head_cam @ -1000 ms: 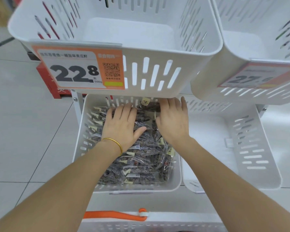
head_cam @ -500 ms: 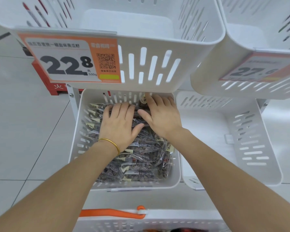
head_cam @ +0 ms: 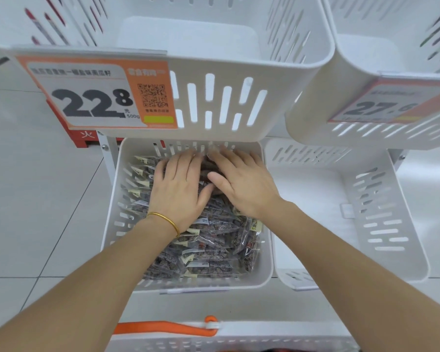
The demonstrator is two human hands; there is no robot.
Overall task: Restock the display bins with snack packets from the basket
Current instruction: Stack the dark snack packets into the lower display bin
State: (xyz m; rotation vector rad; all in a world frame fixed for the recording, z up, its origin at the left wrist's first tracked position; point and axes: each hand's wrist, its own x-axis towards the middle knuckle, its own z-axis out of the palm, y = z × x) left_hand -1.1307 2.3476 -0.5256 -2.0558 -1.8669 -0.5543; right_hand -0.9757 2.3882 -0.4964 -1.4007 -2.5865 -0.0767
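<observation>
Both hands, left hand (head_cam: 178, 189) and right hand (head_cam: 244, 185), press flat with straight fingers on snack packets (head_cam: 208, 247) in the lower bin (head_cam: 112, 224).

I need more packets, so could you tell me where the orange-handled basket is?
In the head view, the basket sits at the bottom edge, centre, just in front of the lower left bin that holds the snack packets.

**Rack, bins, floor**

White rack (head_cam: 106, 158) over pale tiled floor (head_cam: 36, 212). It carries slotted white bins on two levels. Upper left bin (head_cam: 239, 64) and upper right bin (head_cam: 353, 72) overhang the lower pair. Lower left bin (head_cam: 111, 224) holds heaped clear snack packets (head_cam: 214, 252); lower right bin (head_cam: 391, 224) sits just beside it.
</observation>
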